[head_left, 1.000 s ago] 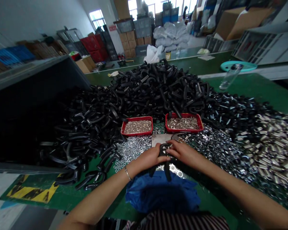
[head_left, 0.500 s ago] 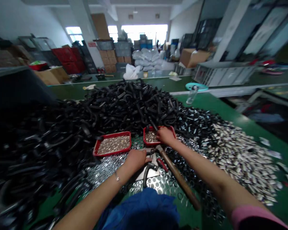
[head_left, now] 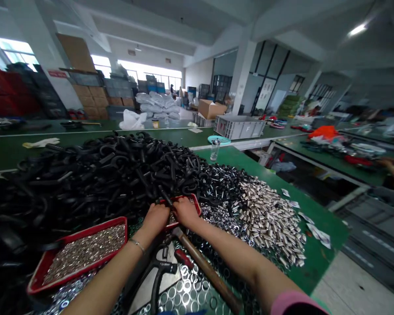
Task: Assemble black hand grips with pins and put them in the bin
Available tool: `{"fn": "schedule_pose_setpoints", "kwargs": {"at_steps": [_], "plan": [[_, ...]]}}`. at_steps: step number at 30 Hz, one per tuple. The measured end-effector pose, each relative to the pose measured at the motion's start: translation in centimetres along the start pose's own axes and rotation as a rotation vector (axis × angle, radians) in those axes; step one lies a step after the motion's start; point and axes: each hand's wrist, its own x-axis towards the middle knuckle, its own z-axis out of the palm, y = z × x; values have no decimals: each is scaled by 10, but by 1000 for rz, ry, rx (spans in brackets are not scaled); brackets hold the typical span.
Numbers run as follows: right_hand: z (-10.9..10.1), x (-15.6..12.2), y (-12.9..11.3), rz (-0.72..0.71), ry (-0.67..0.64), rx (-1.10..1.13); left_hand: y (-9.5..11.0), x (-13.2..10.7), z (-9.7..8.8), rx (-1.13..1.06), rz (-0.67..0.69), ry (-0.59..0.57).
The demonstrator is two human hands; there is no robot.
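Note:
My right hand reaches into the small red tray, fingers curled down among its small metal pieces. My left hand is at the same tray's left side, fingers bent and closed. What either hand pinches is hidden. Between the two hands a dark ribbed rod slants up out of the tray. Nearer me lies a hammer with a wooden handle. Left of it are a red-handled tool and a black curved part over a pale plate.
A larger red tray of small metal pieces stands at left. Black curved parts are heaped behind. Silvery cylinders and metal rings spread across the green table. A clear bottle stands beyond. Another person's hand shows far right.
My left hand has moved from beside the hammer head to the small red tray, close to my right hand. The view has swung right, so things appear farther left.

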Motion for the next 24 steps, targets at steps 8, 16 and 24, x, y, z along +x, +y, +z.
{"fn": "schedule_pose_setpoints", "kwargs": {"at_steps": [8, 16, 24], "plan": [[-16, -6, 3, -45, 62, 404, 16, -11, -19, -99, -84, -25], [-15, -47, 24, -19, -35, 982, -15, -89, -10, -405, -194, 189], [19, -77, -14, 152, -366, 1092, 15, -158, 5, -356, -225, 146]]}}
